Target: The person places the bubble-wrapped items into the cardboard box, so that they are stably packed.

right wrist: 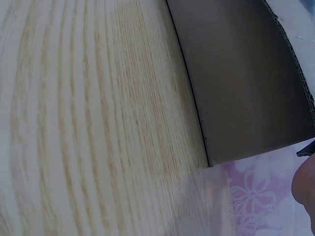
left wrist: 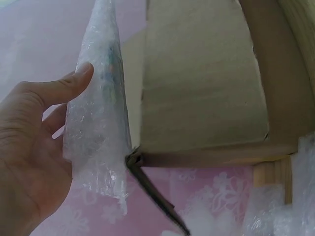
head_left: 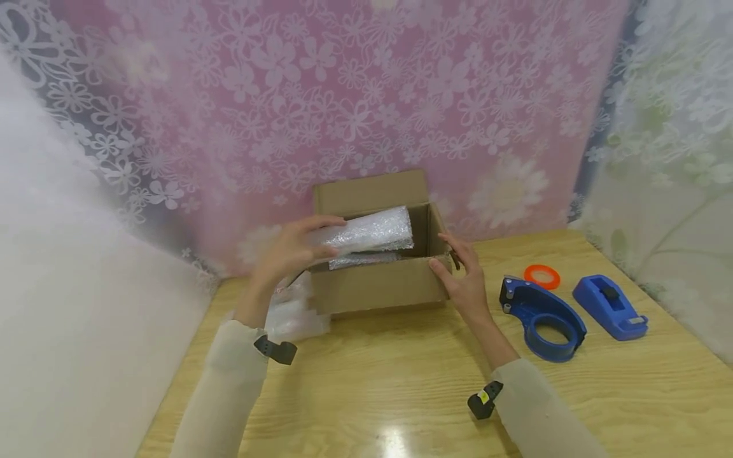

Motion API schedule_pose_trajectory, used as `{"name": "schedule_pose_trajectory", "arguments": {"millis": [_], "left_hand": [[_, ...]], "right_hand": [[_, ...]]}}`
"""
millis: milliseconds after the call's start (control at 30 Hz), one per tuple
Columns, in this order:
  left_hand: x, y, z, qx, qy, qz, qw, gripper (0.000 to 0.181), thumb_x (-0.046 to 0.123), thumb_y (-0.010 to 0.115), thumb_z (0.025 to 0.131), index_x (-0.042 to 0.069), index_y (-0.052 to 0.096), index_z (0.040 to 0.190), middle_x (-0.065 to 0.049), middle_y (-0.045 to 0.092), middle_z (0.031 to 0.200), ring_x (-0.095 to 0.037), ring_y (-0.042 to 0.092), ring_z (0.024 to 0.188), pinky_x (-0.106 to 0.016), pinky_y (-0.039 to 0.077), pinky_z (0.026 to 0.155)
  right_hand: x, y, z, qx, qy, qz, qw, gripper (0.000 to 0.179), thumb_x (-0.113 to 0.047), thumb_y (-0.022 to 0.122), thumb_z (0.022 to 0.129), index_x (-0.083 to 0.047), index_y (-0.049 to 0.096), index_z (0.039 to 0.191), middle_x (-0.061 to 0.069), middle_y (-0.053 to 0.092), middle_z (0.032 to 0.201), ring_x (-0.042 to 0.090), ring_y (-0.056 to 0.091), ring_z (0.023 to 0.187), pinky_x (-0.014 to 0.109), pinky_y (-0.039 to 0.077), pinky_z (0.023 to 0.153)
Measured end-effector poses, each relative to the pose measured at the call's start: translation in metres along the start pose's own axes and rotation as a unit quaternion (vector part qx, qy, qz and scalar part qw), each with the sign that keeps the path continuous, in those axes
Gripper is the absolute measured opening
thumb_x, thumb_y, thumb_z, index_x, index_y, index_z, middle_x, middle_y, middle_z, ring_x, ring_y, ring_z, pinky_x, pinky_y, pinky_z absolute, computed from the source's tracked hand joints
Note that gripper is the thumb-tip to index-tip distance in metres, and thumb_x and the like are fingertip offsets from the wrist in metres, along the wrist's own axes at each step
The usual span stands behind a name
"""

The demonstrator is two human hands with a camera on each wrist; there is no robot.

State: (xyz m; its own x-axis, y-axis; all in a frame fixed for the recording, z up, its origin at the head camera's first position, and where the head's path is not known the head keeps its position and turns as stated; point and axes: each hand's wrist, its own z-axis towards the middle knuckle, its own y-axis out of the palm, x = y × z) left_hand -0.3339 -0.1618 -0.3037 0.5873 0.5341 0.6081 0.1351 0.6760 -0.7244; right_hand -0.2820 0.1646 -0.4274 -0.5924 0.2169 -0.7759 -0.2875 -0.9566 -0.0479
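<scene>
My left hand point(head_left: 286, 251) holds a bubble-wrapped package point(head_left: 375, 230) at its left end, over the opening of a cardboard box point(head_left: 380, 287). In the left wrist view, the thumb lies on the near face of the wrapped package point(left wrist: 101, 108), and faint colours show through the plastic. Another bubble-wrapped piece point(head_left: 361, 259) lies inside the box below it. My right hand point(head_left: 468, 283) grips the box at its front right corner, thumb at the front wall and fingers at the right side. Only a bit of that hand point(right wrist: 305, 189) shows in the right wrist view.
Clear bubble wrap point(head_left: 294, 318) lies left of the box on the wooden table point(head_left: 366, 381). To the right are a blue hand-held tape dispenser point(head_left: 518, 299), an orange tape roll point(head_left: 544, 285) and a blue desktop tape dispenser point(head_left: 592, 294). A flowered pink curtain point(head_left: 366, 95) hangs behind.
</scene>
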Motion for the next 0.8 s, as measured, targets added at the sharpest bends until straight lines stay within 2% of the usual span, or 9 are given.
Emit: {"name": "schedule_pose_trajectory", "arguments": {"millis": [133,167,233,300,400,467,567,800], "left_hand": [[-0.006,0.015,0.013,-0.013,0.006,0.001,0.9999,0.053,0.017,0.084,0.088,0.028,0.067,0.138,0.009,0.062,0.144,-0.017,0.050,0.141,-0.047,0.043,0.116],[-0.007,0.019,0.016,-0.017,0.010,0.013,0.9997,0.053,0.019,0.084,0.088,0.027,0.068,0.138,0.008,0.062,0.145,-0.018,0.051,0.141,-0.046,0.044,0.115],[-0.007,0.027,0.022,-0.025,0.013,0.041,0.9988,0.053,0.022,0.085,0.088,0.026,0.068,0.138,0.005,0.063,0.145,-0.023,0.059,0.130,-0.046,0.053,0.102],[-0.007,0.033,0.026,-0.033,0.011,0.059,0.9977,0.053,0.022,0.085,0.087,0.024,0.068,0.138,0.002,0.063,0.145,-0.027,0.060,0.129,-0.047,0.054,0.101],[-0.009,0.038,0.028,-0.042,0.003,0.067,0.9969,0.054,0.019,0.085,0.087,0.021,0.068,0.138,-0.002,0.063,0.145,-0.031,0.060,0.130,-0.050,0.054,0.103],[-0.012,0.041,0.029,-0.045,0.003,0.054,0.9975,0.053,0.013,0.084,0.087,0.017,0.068,0.137,-0.003,0.064,0.144,-0.030,0.052,0.140,-0.052,0.044,0.115],[-0.015,0.047,0.032,-0.047,0.011,0.046,0.9978,0.051,0.008,0.083,0.087,0.014,0.069,0.136,-0.004,0.065,0.142,-0.029,0.052,0.141,-0.051,0.042,0.117],[-0.018,0.062,0.037,-0.062,0.030,0.064,0.9956,0.047,0.007,0.081,0.090,0.012,0.069,0.136,-0.005,0.066,0.141,-0.030,0.052,0.141,-0.047,0.041,0.119]], "right_hand": [[0.001,0.000,-0.002,-0.001,-0.001,-0.009,1.0000,0.051,0.000,0.074,0.094,-0.001,0.060,0.143,0.019,0.055,0.145,0.030,0.043,0.098,0.035,0.036,0.083],[0.001,0.000,-0.002,0.001,-0.002,-0.010,0.9999,0.051,0.000,0.074,0.094,-0.001,0.060,0.143,0.018,0.056,0.145,0.030,0.044,0.099,0.035,0.036,0.083],[0.001,0.000,-0.002,0.004,-0.004,-0.010,0.9999,0.051,0.001,0.074,0.094,0.000,0.060,0.143,0.019,0.056,0.145,0.031,0.043,0.097,0.037,0.036,0.082],[0.002,0.000,-0.003,0.004,0.002,-0.008,1.0000,0.051,0.000,0.074,0.094,-0.001,0.060,0.143,0.018,0.055,0.146,0.029,0.044,0.100,0.037,0.036,0.084],[0.001,0.001,-0.003,0.002,0.007,-0.005,1.0000,0.051,0.000,0.074,0.094,-0.001,0.060,0.144,0.017,0.055,0.147,0.025,0.045,0.103,0.037,0.037,0.085],[0.001,0.002,-0.003,0.000,0.008,-0.001,1.0000,0.051,0.000,0.074,0.095,-0.001,0.059,0.144,0.018,0.054,0.148,0.024,0.045,0.106,0.037,0.037,0.086],[-0.001,0.003,-0.003,0.001,0.004,-0.001,1.0000,0.051,0.001,0.073,0.095,-0.001,0.059,0.144,0.018,0.054,0.149,0.024,0.046,0.107,0.038,0.038,0.087],[-0.003,0.003,0.000,0.003,-0.001,-0.001,1.0000,0.050,0.001,0.074,0.094,0.001,0.060,0.142,0.020,0.055,0.146,0.033,0.040,0.095,0.036,0.034,0.081]]}}
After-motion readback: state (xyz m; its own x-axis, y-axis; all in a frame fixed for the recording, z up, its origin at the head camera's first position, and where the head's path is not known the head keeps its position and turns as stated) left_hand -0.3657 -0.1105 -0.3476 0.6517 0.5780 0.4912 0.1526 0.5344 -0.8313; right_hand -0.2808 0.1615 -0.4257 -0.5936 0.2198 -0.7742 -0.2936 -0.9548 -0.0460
